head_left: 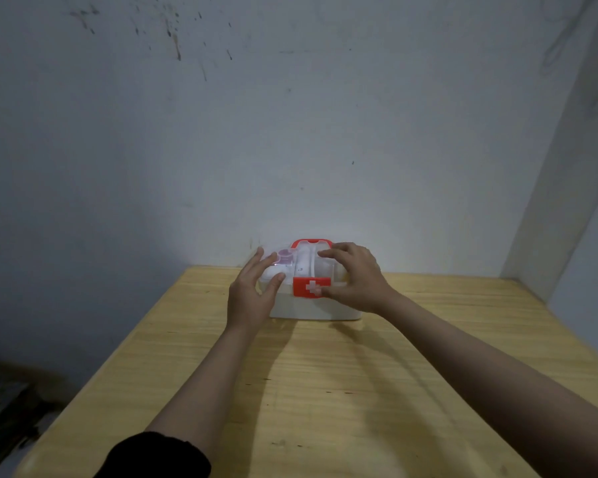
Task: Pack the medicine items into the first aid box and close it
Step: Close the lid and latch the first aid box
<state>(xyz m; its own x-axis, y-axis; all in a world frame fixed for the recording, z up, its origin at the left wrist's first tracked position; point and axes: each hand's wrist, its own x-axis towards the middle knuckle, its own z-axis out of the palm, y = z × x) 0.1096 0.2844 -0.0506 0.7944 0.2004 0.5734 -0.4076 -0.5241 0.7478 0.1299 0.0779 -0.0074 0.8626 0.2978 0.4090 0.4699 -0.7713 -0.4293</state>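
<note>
A white first aid box (pixel 299 307) with a clear lid, a red handle (pixel 311 242) and a red latch bearing a white cross (pixel 309 287) stands at the far end of the wooden table. Pale items, one pinkish (pixel 285 257), show through the lid. My left hand (pixel 252 291) rests against the box's left end, fingers spread over the lid's corner. My right hand (pixel 354 279) lies on the right half of the lid, fingers spread, thumb touching the latch. The lid looks down on the box.
The light wooden table (pixel 325 391) ends close behind the box at a stained white wall (pixel 290 132). A second wall closes the right side. Dark clutter (pixel 11 408) lies on the floor to the left of the table.
</note>
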